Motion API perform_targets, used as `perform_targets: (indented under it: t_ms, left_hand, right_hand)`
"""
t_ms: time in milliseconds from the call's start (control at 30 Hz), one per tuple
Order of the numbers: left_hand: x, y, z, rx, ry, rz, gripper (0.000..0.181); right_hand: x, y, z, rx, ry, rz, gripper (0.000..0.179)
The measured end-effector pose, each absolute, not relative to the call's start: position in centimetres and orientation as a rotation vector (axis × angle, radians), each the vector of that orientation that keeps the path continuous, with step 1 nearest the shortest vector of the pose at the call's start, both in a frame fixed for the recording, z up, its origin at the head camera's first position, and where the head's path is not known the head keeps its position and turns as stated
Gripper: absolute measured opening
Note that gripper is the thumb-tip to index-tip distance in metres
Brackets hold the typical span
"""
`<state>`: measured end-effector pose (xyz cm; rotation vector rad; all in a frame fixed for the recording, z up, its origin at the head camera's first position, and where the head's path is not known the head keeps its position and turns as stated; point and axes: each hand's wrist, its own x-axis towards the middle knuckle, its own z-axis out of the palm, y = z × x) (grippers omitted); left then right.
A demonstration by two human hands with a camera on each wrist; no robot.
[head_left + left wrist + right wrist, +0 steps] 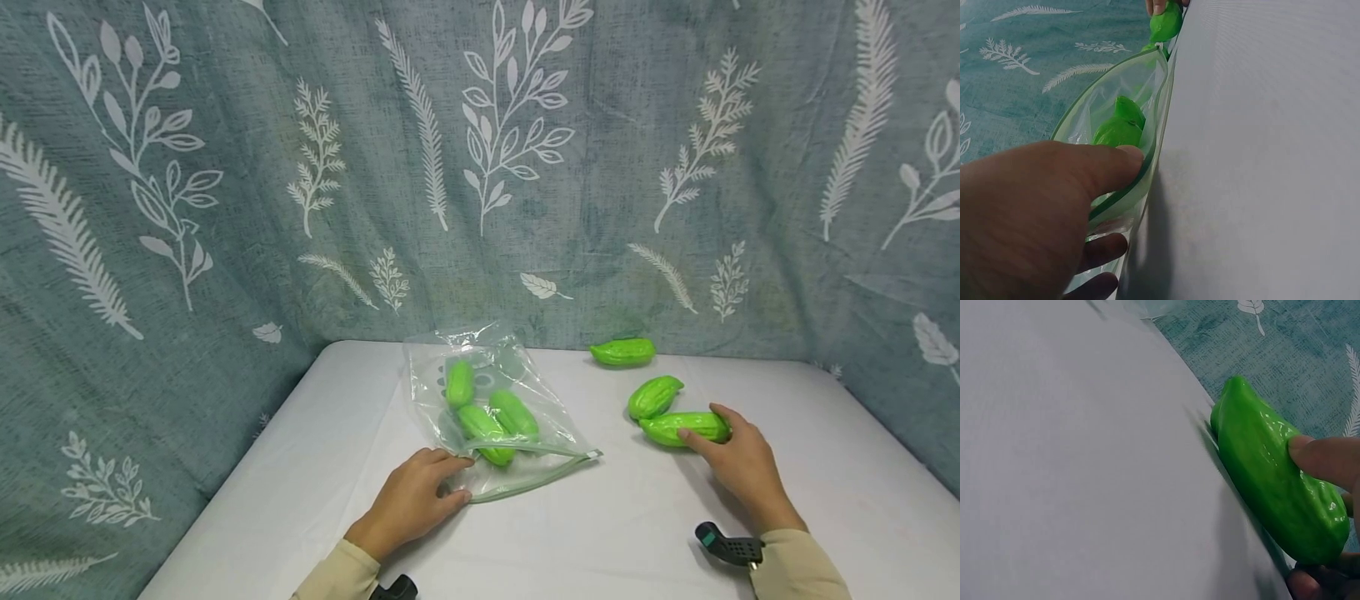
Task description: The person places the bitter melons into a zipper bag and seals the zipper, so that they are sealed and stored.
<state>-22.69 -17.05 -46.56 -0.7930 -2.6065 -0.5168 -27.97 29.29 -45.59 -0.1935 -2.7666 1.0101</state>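
My left hand (416,497) pinches the mouth of a clear zip bag (551,421) by its left end. In the left wrist view the thumb (1119,165) lies over the green zip strip and the fingers are on the other side. Three bright green, ribbed bitter melons lie inside; one bitter melon (495,450) has its end at the parted mouth. On the right, my right hand (742,458) grips another bitter melon (678,429) at its blunt end, thumb on one side and fingers on the other. Its tapered end (1235,394) points away from the hand.
Just behind the gripped one lies a bitter melon (654,397), and a further bitter melon (624,352) sits at the table's back edge. The white table (570,542) meets a leaf-patterned curtain (420,275) at the back and sides.
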Motion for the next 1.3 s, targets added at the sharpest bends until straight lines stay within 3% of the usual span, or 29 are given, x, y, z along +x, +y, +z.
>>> perform_targets:
  t_ms: [1300]
  left_hand:
    - [-22.60,-16.99,-46.46,-0.779,-2.617,-0.521,0.039]
  right_hand:
    - [-27.07,28.57,-45.67,-0.172,-2.542,1.116,0.083]
